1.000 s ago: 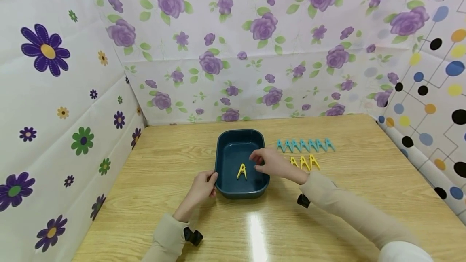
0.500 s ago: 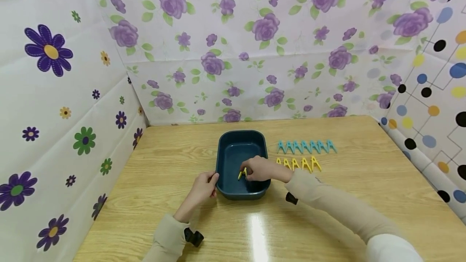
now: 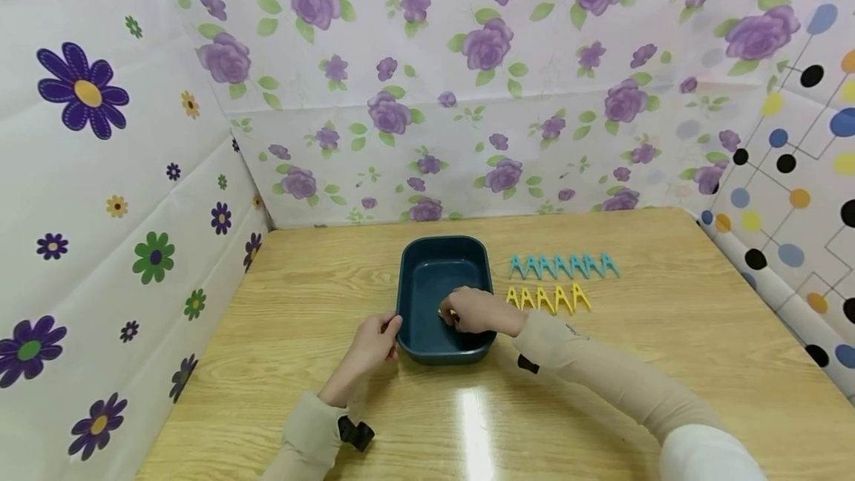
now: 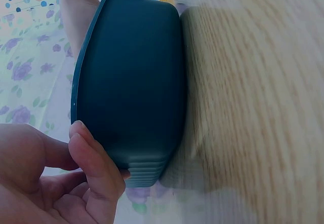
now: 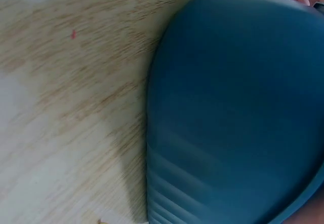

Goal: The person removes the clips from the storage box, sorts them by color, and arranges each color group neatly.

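A dark teal plastic tub (image 3: 436,355) stands on the wooden table. At its left side my left hand (image 3: 375,340) pinches the rim; in the left wrist view, thumb and fingers of that hand (image 4: 76,178) grip the rim near a corner. My right hand (image 3: 470,310) reaches over the tub's right wall, its curled fingers pinching a small yellow clothespin (image 3: 441,312) low inside the tub. Most of that clothespin is hidden behind the fingers. The right wrist view is filled mainly by the outer wall of the tub (image 5: 233,97).
Right of the tub, a row of several blue clothespins (image 3: 559,266) lies above a row of several yellow clothespins (image 3: 545,298). The wooden table (image 3: 307,273) backs onto a flowered cloth (image 3: 354,58).
My right hand has moved left and down into the tub, and its fingers have closed on the yellow clothespin lying there. The left hand stays on the rim.
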A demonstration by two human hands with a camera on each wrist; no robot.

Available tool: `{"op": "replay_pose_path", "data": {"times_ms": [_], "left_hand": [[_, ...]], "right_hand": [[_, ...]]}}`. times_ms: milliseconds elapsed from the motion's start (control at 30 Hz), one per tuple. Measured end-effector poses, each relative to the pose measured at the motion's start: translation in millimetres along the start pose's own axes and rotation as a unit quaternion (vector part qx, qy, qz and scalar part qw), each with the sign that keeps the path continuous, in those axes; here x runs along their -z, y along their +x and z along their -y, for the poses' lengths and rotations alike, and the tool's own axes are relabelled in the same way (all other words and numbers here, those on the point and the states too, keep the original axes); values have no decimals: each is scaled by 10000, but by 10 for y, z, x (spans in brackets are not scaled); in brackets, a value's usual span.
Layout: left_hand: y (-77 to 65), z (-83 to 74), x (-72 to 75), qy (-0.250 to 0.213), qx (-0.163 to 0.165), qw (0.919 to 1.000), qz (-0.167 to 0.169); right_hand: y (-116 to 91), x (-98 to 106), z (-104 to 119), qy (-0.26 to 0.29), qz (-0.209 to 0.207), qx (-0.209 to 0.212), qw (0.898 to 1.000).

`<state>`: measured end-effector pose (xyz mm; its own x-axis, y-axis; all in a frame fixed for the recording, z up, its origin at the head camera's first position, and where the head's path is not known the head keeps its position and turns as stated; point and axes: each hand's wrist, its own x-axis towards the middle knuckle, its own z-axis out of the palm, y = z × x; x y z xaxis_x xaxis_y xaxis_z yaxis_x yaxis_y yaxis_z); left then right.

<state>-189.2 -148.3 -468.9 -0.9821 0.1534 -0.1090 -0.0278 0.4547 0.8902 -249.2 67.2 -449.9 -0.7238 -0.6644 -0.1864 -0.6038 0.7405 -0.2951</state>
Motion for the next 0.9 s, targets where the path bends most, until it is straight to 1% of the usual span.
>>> {"op": "replay_pose_path", "data": {"times_ms": [67, 167, 233, 300, 400, 467, 700, 900], "left_hand": [[-2, -8, 4, -12, -3, 10000, 10], [-5, -18, 6, -24, -22, 10000, 22], [-7, -17, 6, -27, -20, 10000, 22], [-10, -19, 4, -36, -7, 10000, 9], [-13, -18, 1, -47, 13, 10000, -7], [-13, -24, -6, -58, 20, 10000, -12], [-6, -29, -24, -79, 76, 9999, -7], [-4, -24, -17, -45, 127, 9999, -44]], "right_hand": [[1, 4, 2, 37, -52, -132, 9999], [2, 13, 13, 19, -114, -454, 9989], [4, 9, 16, -125, -106, -642, 9978], [6, 2, 14, -289, -86, -733, 9969], [9, -10, -2, -416, -144, -674, 9968], [-3, -4, -20, -362, -284, -585, 9972], [-112, 52, -78, -155, -981, -184, 9949], [-207, 116, -141, 77, -1473, -52, 9891]]}}
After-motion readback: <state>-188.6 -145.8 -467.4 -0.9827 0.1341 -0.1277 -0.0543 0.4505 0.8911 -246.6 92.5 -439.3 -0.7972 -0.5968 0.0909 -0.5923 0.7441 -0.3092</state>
